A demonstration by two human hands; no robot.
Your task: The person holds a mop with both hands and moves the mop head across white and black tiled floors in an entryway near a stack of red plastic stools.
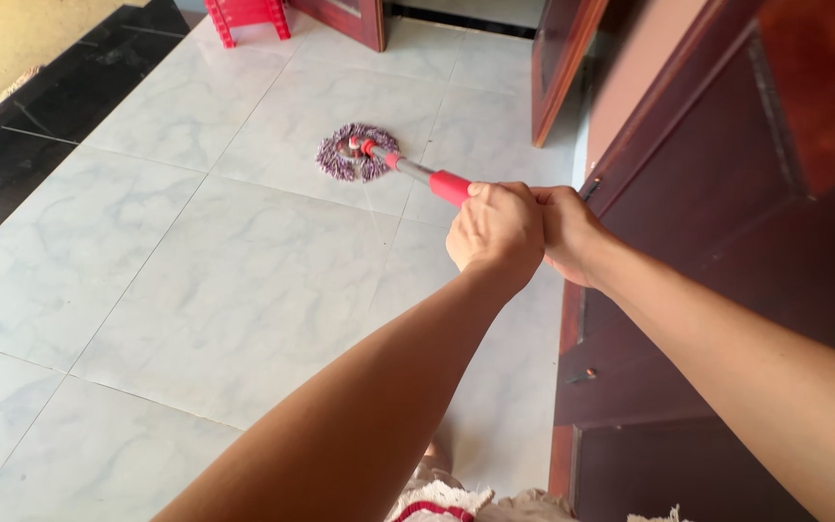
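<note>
Red-gripped mop handle (449, 187) – one – clasped by left hand (495, 232), right hand (564, 230); one round mop head (357, 153).

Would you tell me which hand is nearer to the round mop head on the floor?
Left. The left hand grips the handle just behind the red grip, closer to the mop head; the right hand holds farther back.

The mop head (358, 153) is laid flat on the tiled floor (195, 290), far from the viewer, with its handle (417, 172) slanted back toward the near right. The handle's near end is enclosed by both hands, the left hand (495, 235) just left of the right hand (572, 232) (the two touching). A cabinet (727, 290) is set along the right; a stool (246, 17) is placed at the far left.
</note>
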